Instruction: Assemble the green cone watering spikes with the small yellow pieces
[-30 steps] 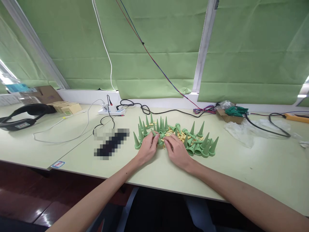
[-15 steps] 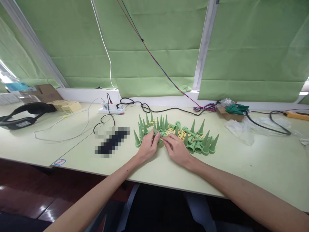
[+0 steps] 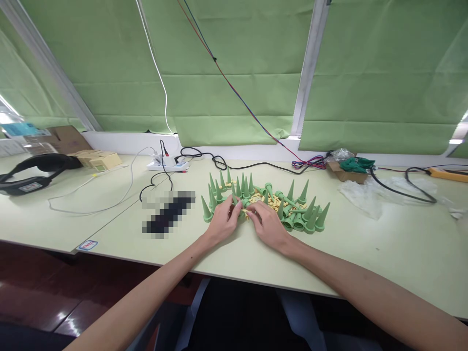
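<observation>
Here's the left hand (image 3: 225, 214), thumb and forefinger closed on a green cone (image 3: 234, 199), the other fingers curled in behind. Across from it, the right hand (image 3: 266, 224), fingers bent, thumb and forefinger nearly together, pinching a small yellow peg (image 3: 245, 211) just beside the cone! Whether peg and cone touch is too small to tell.

Take the hands as the centre of the dial: standing cones (image 3: 206, 209) bunch from nine round to twelve o'clock, the heap of yellow pegs (image 3: 272, 203) spreads at two, and tipped cones (image 3: 299, 222) lie at three with more upright ones beside them. Further out, a power strip (image 3: 168, 165) at ten, a cardboard box (image 3: 349, 174) with a green bag (image 3: 356, 165) at two, all on the pale table (image 3: 351, 265).

And the change! A second ago the right fingertips sat up against the green piece; now they're a touch lower and drawn apart from it, the peg showing plainly in the gap. The left hand keeps its grip, and the cones around are standing just as they were.
</observation>
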`<state>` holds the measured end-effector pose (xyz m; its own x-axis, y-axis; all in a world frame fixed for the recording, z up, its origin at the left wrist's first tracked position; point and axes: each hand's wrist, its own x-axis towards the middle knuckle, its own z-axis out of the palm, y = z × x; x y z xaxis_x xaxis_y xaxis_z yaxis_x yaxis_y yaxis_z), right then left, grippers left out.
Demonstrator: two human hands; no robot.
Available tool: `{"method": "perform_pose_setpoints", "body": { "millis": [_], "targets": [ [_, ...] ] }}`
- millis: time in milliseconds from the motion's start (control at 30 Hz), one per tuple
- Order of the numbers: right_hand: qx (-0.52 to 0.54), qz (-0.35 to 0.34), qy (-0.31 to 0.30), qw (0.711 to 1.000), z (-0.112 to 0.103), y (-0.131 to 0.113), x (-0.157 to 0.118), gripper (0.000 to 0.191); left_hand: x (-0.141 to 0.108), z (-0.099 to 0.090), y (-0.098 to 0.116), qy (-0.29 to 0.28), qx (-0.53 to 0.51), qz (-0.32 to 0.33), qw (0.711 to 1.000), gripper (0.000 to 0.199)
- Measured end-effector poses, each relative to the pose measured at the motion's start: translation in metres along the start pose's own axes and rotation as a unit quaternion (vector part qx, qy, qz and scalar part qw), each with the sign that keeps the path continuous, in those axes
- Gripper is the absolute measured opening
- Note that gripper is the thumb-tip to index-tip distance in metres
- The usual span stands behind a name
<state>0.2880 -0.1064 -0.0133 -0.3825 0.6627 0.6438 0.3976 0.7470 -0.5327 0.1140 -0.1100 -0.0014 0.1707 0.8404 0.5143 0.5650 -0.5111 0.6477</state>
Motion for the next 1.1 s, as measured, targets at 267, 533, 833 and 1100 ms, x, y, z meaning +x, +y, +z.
{"method": "perform_pose_setpoints", "body": {
  "millis": [267,533,833,1100],
  "targets": [
    [0.009,0.016,0.003,1.000,0.0007,0.0019,0.0006,0.015,-0.0013,-0.0009,0.0020,-0.015,-0.002,0.005,1.000,0.022],
    [0.028,0.018,0.016,0.999,0.0007,0.0031,0.0017,0.015,-0.0019,0.0003,-0.0004,-0.016,-0.007,0.029,0.999,0.019],
    [0.030,0.023,0.011,0.999,-0.0019,0.0050,0.0021,0.021,-0.0019,0.0007,0.0006,-0.015,0.001,0.042,0.999,0.019],
    [0.047,0.069,-0.025,0.996,-0.0041,0.0038,0.0019,0.032,-0.0025,0.0016,-0.0008,-0.017,0.015,0.060,0.998,0.018]
  ]
}}
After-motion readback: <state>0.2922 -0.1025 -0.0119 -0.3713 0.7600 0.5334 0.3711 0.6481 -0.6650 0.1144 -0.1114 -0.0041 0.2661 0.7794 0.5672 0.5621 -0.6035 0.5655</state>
